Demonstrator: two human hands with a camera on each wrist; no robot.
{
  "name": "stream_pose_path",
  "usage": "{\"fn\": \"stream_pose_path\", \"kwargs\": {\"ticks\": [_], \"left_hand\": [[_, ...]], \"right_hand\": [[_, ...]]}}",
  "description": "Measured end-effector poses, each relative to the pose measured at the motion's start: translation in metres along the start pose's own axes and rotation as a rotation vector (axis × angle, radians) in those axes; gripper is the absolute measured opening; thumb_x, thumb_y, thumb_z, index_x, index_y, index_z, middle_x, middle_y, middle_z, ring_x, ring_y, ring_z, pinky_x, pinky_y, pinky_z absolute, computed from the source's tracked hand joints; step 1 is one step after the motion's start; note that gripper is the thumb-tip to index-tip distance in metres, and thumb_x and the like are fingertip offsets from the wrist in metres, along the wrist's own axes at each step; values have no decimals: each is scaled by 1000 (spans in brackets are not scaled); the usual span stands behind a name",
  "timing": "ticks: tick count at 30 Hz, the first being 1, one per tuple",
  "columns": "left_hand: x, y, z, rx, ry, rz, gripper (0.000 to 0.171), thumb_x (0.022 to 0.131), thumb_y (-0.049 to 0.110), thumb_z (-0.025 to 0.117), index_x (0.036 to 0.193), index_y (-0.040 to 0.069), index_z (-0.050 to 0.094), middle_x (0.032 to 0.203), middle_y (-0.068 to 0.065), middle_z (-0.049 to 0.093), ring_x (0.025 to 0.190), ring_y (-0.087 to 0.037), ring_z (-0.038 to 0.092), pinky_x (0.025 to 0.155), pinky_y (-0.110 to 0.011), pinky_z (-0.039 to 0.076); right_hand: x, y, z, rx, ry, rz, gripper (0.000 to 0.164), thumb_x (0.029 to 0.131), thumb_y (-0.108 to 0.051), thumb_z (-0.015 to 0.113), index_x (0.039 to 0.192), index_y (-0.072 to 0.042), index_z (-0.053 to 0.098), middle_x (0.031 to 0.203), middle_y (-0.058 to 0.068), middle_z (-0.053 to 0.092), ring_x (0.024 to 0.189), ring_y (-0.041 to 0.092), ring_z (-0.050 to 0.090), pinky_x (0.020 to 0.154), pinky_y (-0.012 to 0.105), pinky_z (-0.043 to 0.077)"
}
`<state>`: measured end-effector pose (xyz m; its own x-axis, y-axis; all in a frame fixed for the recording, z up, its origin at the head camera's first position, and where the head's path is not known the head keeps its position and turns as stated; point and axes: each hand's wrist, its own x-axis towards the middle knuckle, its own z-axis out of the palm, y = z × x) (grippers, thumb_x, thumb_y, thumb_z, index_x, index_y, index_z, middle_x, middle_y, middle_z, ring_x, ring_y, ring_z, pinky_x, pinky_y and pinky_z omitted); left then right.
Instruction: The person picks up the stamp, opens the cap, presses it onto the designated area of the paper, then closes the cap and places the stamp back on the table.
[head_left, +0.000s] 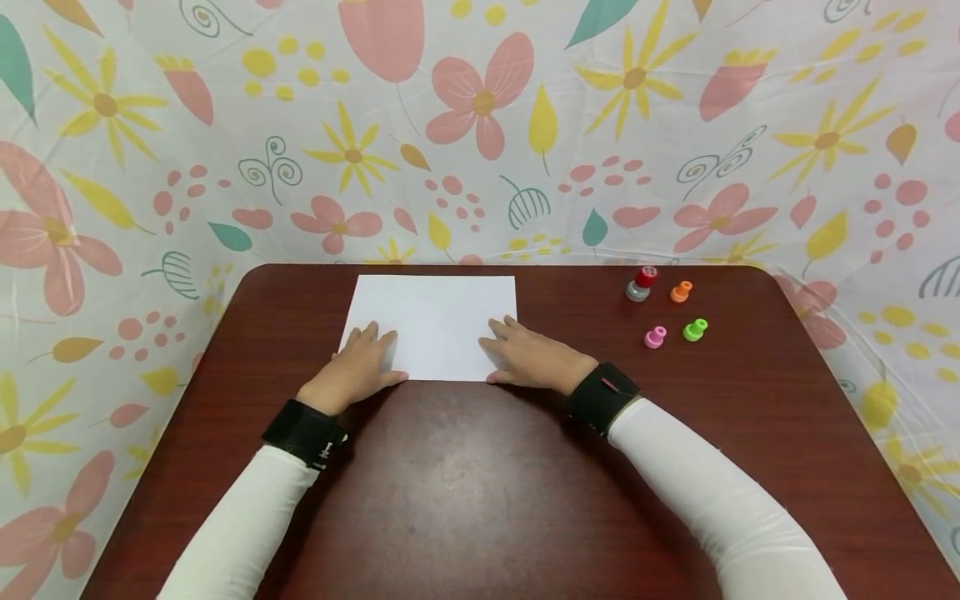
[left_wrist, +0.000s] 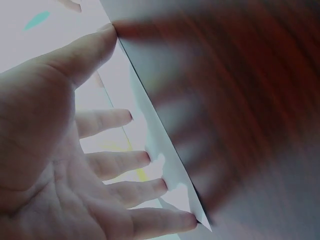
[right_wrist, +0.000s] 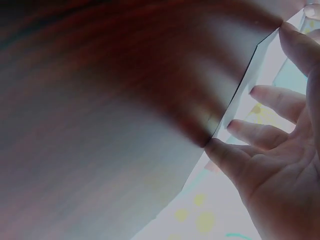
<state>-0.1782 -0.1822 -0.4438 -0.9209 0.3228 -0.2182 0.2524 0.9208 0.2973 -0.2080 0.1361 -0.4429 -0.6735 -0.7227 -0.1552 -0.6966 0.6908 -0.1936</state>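
A white sheet of paper point(head_left: 438, 325) lies flat on the dark wooden table point(head_left: 450, 500), toward its far edge. My left hand point(head_left: 352, 367) rests on the sheet's near left corner, fingers spread and thumb at the near edge. On the near right corner lies my right hand point(head_left: 536, 357), its fingers spread over the paper too. Both wrist views show straight fingers touching the paper: the left hand point(left_wrist: 55, 150) with its fingertips along the sheet, the right hand point(right_wrist: 280, 165) with thumb and little finger at its edges. Neither hand grips anything.
At the back right stand a stamp with a red top and grey base point(head_left: 641, 284), plus small orange point(head_left: 681, 292), pink point(head_left: 655, 337) and green point(head_left: 695, 330) knob-shaped pieces. A flower-patterned curtain point(head_left: 480, 183) hangs behind the table and along its sides.
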Motion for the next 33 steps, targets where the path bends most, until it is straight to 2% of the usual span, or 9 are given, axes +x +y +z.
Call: {"fn": "stream_pose_path", "kwargs": {"ticks": [6, 12, 17, 25, 33], "left_hand": [[3, 14, 2, 2, -14, -9, 77, 100, 42, 68, 158, 1, 38, 163, -34, 26, 148, -59, 26, 100, -79, 42], [7, 31, 3, 9, -32, -23, 77, 100, 43, 67, 158, 1, 37, 164, -35, 24, 149, -59, 23, 101, -77, 43], [12, 43, 8, 22, -28, -21, 77, 99, 45, 68, 157, 3, 38, 163, -33, 26, 148, -57, 27, 97, -76, 46], [18, 62, 14, 48, -8, 8, 74, 99, 46, 68, 154, 4, 42, 160, -32, 30, 145, -57, 32, 94, -74, 49], [22, 80, 17, 44, 18, 43, 69, 99, 40, 70, 151, 3, 46, 159, -35, 33, 144, -60, 34, 94, -73, 51]], "right_hand": [[-11, 9, 1, 44, 10, 10, 68, 98, -42, 71, 152, -7, 50, 162, 27, 37, 150, 51, 32, 115, 50, 45], [-24, 19, 1, 32, 34, -1, 67, 97, -40, 73, 151, -6, 53, 160, 26, 41, 148, 51, 36, 113, 51, 47], [-34, 28, 2, 35, 42, 6, 69, 95, -42, 74, 150, -7, 53, 160, 25, 42, 149, 49, 36, 111, 51, 47], [-53, 41, 5, 26, 62, 13, 70, 94, -43, 76, 151, -9, 54, 159, 23, 44, 148, 48, 39, 108, 52, 50], [-71, 53, 5, 74, 52, 42, 71, 93, -42, 77, 151, -11, 54, 160, 20, 43, 151, 45, 36, 108, 54, 49]]}}
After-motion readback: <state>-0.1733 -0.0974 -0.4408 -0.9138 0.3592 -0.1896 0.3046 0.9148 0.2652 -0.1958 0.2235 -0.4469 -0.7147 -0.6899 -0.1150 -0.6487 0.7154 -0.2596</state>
